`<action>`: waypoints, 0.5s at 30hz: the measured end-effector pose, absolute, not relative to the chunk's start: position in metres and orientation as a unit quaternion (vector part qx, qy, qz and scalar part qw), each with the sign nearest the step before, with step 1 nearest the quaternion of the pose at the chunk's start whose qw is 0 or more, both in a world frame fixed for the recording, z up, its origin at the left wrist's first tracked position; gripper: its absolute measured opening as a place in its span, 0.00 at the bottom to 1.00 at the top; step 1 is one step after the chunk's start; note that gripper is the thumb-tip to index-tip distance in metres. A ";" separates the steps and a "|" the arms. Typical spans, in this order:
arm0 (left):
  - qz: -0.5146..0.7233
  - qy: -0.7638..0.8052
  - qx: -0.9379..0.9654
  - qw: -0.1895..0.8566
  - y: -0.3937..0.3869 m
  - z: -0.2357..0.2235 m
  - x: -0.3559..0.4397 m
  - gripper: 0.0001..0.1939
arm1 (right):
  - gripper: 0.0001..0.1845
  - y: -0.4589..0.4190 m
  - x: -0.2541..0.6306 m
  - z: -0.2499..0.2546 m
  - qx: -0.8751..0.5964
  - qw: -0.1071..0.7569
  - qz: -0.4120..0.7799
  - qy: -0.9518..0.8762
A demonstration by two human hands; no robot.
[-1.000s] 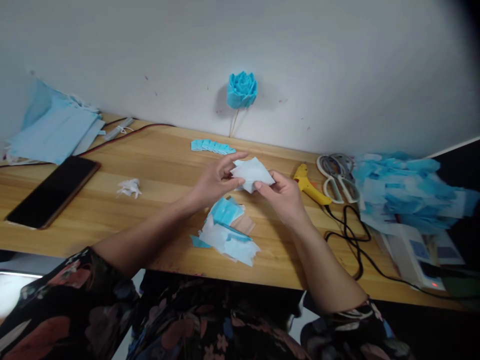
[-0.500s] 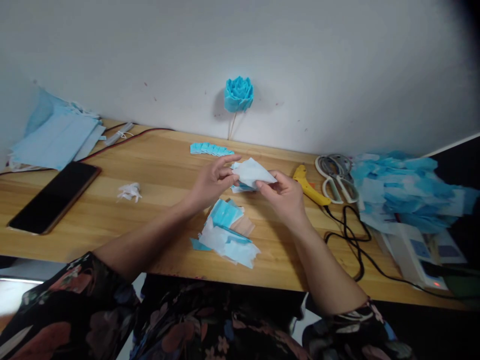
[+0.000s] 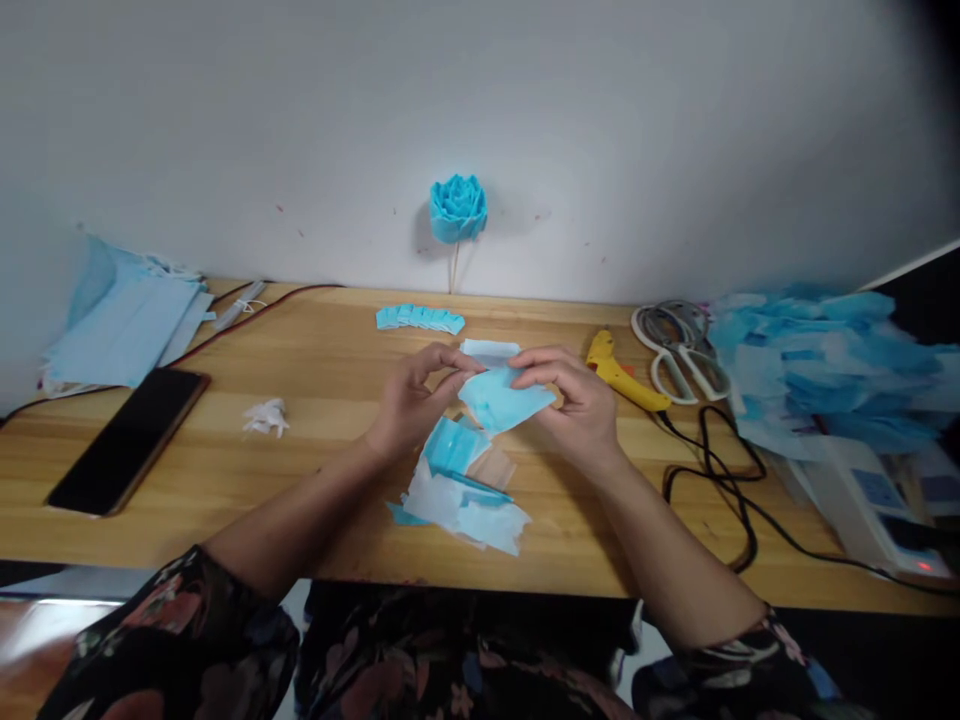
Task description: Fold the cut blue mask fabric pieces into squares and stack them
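My left hand [image 3: 416, 398] and my right hand [image 3: 571, 402] both pinch a light blue piece of mask fabric [image 3: 501, 398] above the middle of the wooden table [image 3: 315, 350]. The piece's blue side faces me, and a white edge shows at its top. Just below my hands lies a loose pile of cut blue and white fabric pieces [image 3: 461, 482]. A row of small folded blue pieces [image 3: 420, 318] lies behind my hands near the wall. A finished blue fabric rose [image 3: 457, 208] on a thin stick leans against the wall.
A yellow glue gun [image 3: 619, 373] with a black cord [image 3: 716, 470] and white scissors [image 3: 679, 350] lie to the right. A heap of blue scraps [image 3: 817, 360] fills the far right. A stack of masks [image 3: 124, 320], a black phone [image 3: 127, 440] and white strings [image 3: 264, 416] are on the left.
My hands have turned the fabric piece over, so its blue side shows instead of the white one, and brought it lower. The camera has tilted slightly.
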State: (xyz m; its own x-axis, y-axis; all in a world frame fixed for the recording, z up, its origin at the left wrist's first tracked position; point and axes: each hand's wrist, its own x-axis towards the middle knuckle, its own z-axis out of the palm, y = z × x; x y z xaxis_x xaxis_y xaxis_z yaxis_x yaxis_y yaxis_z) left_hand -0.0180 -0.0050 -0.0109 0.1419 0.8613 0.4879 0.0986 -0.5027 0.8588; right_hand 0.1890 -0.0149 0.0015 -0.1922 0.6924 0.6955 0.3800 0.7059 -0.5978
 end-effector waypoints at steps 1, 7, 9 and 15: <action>0.545 0.363 0.672 0.346 -0.004 -0.011 -0.018 0.03 | 0.07 -0.015 0.189 0.001 -0.354 0.527 0.146 -0.758; 0.515 0.353 0.618 0.478 0.002 -0.013 -0.020 0.12 | 0.08 -0.015 0.190 0.002 -0.352 0.536 0.140 -0.755; 0.479 0.333 0.623 0.521 0.003 -0.013 -0.022 0.19 | 0.08 -0.015 0.190 0.001 -0.354 0.537 0.145 -0.752; 0.433 0.300 0.607 0.596 0.003 -0.010 -0.022 0.28 | 0.07 -0.013 0.189 0.000 -0.382 0.531 0.145 -0.743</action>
State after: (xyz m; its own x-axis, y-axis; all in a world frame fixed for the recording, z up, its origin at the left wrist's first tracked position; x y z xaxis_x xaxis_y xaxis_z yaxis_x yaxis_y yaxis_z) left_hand -0.0216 0.0026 -0.0096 0.4454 0.8793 0.1688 -0.1525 -0.1113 0.9820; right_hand 0.1887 -0.0133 -0.0003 -0.1453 0.7210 0.6775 0.4130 0.6665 -0.6207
